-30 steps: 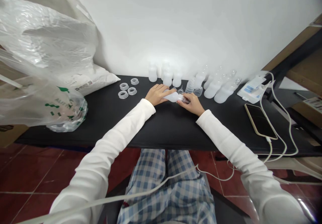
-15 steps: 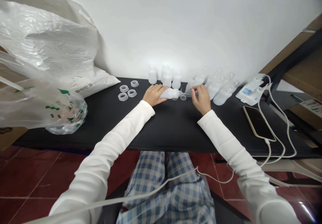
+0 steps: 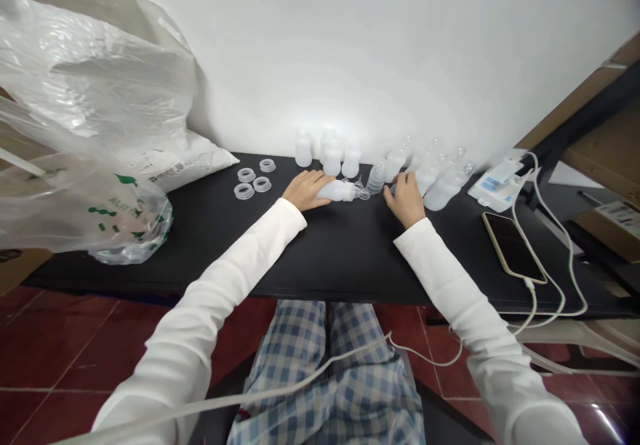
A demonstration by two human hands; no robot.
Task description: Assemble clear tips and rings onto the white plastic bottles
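Observation:
My left hand (image 3: 306, 190) is wrapped round a small frosted baby bottle (image 3: 336, 190), tilted on its side with its neck to the right. Clear nipples (image 3: 361, 190) lie by the bottle's mouth. Just right of them stands a stack of clear screw rings (image 3: 377, 176). My right hand (image 3: 406, 198) rests near the table beyond that stack, fingers curled down. At its fingertips a bit of clear plastic shows, mostly hidden. Behind stand several uncapped bottles (image 3: 332, 158). To the right are several bottles with clear nipple tops (image 3: 442, 192).
Several loose rings (image 3: 244, 191) lie on the black table (image 3: 330, 258) at left. Plastic bags (image 3: 125, 212) bulge over the left end. At right are a white-and-blue case (image 3: 496, 184), a phone (image 3: 514, 248) and white cables (image 3: 565, 232). A white wall (image 3: 350, 52) rises behind.
My right hand has lowered and moved slightly right, away from the bottle's mouth and the ring stack, which now shows more. My left hand keeps the bottle in nearly the same place.

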